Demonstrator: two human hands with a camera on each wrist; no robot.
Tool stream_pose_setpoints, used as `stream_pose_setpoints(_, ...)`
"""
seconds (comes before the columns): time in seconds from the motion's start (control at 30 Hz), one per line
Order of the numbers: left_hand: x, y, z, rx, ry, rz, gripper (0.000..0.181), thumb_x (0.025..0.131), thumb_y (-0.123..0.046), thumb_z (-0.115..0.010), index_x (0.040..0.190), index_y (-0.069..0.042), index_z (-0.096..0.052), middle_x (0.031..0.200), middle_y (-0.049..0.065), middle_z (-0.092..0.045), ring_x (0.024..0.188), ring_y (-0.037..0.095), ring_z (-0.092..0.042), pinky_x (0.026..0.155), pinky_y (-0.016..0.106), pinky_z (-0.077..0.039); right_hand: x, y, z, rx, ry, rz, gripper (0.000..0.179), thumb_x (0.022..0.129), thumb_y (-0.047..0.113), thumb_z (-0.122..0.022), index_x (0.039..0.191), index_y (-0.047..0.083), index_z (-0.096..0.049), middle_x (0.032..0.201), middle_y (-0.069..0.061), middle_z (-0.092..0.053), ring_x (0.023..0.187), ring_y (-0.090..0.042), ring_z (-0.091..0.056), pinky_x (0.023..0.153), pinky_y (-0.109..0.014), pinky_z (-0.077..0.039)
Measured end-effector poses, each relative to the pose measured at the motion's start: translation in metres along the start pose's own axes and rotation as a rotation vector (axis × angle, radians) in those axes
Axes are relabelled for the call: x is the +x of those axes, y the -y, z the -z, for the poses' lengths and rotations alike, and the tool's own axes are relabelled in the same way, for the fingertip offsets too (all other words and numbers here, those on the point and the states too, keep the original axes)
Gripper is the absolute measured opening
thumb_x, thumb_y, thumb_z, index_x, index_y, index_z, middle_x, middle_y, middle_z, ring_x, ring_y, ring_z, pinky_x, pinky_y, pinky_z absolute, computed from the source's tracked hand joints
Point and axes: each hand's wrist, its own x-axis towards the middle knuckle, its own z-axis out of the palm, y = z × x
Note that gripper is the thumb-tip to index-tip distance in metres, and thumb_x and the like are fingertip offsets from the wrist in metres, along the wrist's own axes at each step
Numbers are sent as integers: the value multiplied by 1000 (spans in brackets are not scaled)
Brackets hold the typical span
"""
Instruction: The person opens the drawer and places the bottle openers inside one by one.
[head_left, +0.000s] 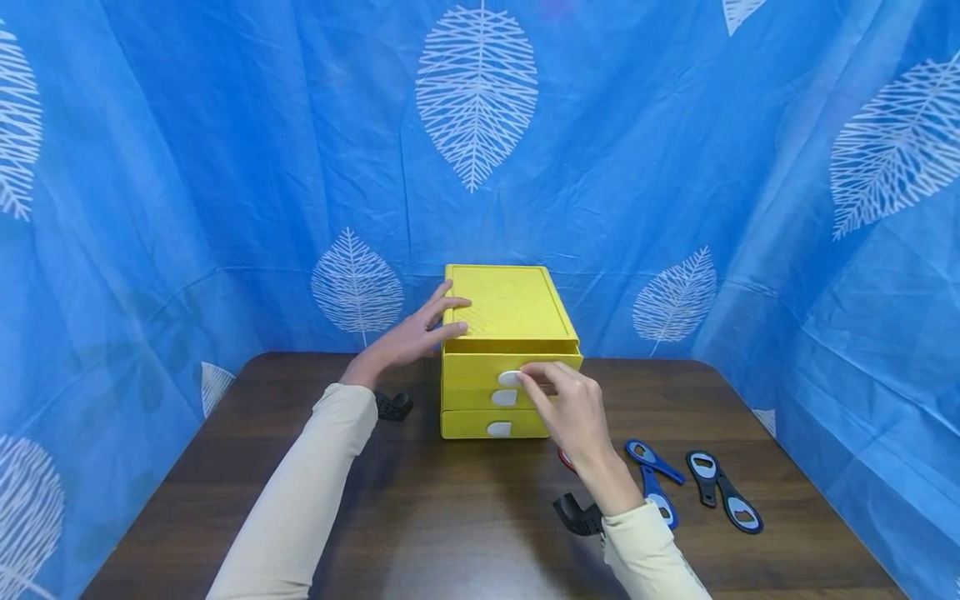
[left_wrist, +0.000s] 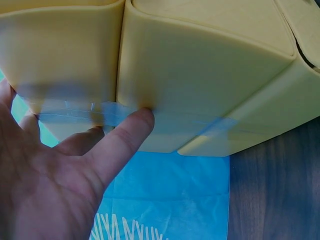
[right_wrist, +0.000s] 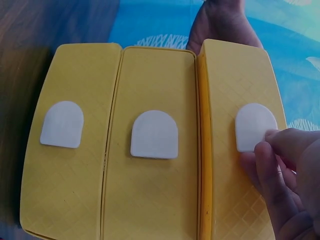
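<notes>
A yellow drawer unit [head_left: 517,300] with three stacked drawers stands on the table, each front bearing a white rounded tab. Its top drawer [head_left: 472,368] sticks out a little, leaving a narrow gap below the top panel. Thumb and fingers of my right hand [head_left: 573,412] pinch the white tab [right_wrist: 254,127] of that drawer. My left hand [head_left: 408,337] rests against the unit's left side and upper edge, fingers spread and fairly straight. In the left wrist view, the thumb [left_wrist: 127,137] touches the yellow side wall. What lies inside the drawer is hidden.
Two blue bottle openers [head_left: 667,469] and two black bottle openers [head_left: 727,490] lie on the brown table [head_left: 450,517] at the right. Something red [head_left: 566,460] shows partly behind my right hand. Blue leaf-print cloth [head_left: 300,167] hangs behind and at both sides.
</notes>
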Motion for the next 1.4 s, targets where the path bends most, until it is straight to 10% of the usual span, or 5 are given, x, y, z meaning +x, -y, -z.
stream_pose_setpoints(1.4, 0, -1, 4, -40, 28, 5, 62, 104, -51, -53, 160, -30, -34, 173, -10, 16, 158, 44, -10, 107, 65, -45, -18, 14, 21, 24, 20, 25, 19, 81, 12, -88, 98, 7, -81, 91, -3, -80, 76, -13, -76, 65, -21, -59)
